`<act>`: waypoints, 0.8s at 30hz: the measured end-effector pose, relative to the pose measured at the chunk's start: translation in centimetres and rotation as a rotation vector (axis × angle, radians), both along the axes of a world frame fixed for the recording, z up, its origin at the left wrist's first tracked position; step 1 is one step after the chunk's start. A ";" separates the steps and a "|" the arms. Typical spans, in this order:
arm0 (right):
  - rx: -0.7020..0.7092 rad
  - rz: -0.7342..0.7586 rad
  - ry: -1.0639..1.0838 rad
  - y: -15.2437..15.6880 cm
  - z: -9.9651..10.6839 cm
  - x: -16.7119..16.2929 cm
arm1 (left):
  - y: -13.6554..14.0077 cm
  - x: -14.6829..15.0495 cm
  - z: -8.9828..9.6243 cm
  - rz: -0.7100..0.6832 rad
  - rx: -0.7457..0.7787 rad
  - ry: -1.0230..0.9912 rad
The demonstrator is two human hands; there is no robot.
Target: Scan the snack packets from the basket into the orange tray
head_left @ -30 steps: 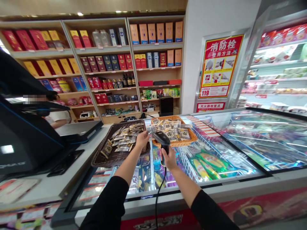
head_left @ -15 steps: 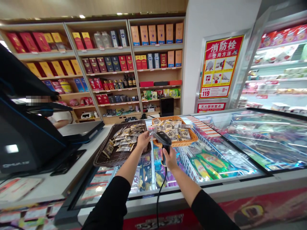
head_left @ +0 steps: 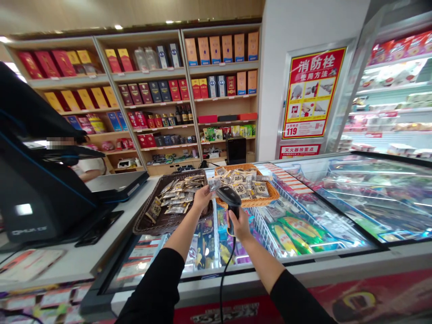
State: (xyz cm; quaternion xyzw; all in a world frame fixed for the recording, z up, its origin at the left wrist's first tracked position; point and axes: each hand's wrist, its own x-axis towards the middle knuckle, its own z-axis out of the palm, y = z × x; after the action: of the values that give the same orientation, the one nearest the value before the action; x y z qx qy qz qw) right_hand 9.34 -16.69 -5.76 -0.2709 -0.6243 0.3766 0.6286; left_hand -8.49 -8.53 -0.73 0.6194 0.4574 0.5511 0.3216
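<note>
My left hand (head_left: 201,199) is closed on a small snack packet (head_left: 213,182), held up between the two baskets. In my right hand (head_left: 240,223) is a black barcode scanner (head_left: 229,196), gripped by its handle with its head pointed at the packet. A cable (head_left: 223,281) hangs down from the handle. To the left, a dark brown wicker basket (head_left: 141,221) bears many small packets (head_left: 182,193). On the right, a light tan wicker basket (head_left: 266,201) is heaped with similar packets (head_left: 239,180). Both baskets rest on the glass-topped freezer.
The chest freezer (head_left: 303,263) holds packaged goods under its glass. At left are a counter (head_left: 81,256) and a black checkout machine (head_left: 40,198); a person's arm (head_left: 91,174) shows behind it. Shelves (head_left: 151,72) of boxes line the back wall, beside a red poster (head_left: 314,94).
The red glow on the packet in my left hand is gone. Both hands stay almost in place, and the view has shifted slightly.
</note>
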 end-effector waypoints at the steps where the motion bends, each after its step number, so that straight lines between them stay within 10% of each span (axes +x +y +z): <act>1: -0.007 0.010 0.003 0.0 0.0 0.0 | -0.1 0.1 0.1 0.001 0.000 0.001; 18: -0.091 0.088 0.063 -0.5 1.1 0.3 | -0.2 0.1 0.1 0.026 0.012 0.065; 24: -0.216 -0.073 0.327 0.4 1.1 0.4 | -1.6 0.9 1.7 0.262 0.227 0.499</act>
State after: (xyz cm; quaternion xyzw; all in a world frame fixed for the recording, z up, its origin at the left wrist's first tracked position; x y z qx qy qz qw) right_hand 9.70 -16.27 -4.66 -0.2944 -0.4594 0.4574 0.7021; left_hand -7.60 -10.16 0.96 0.7032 0.5339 0.4663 0.0545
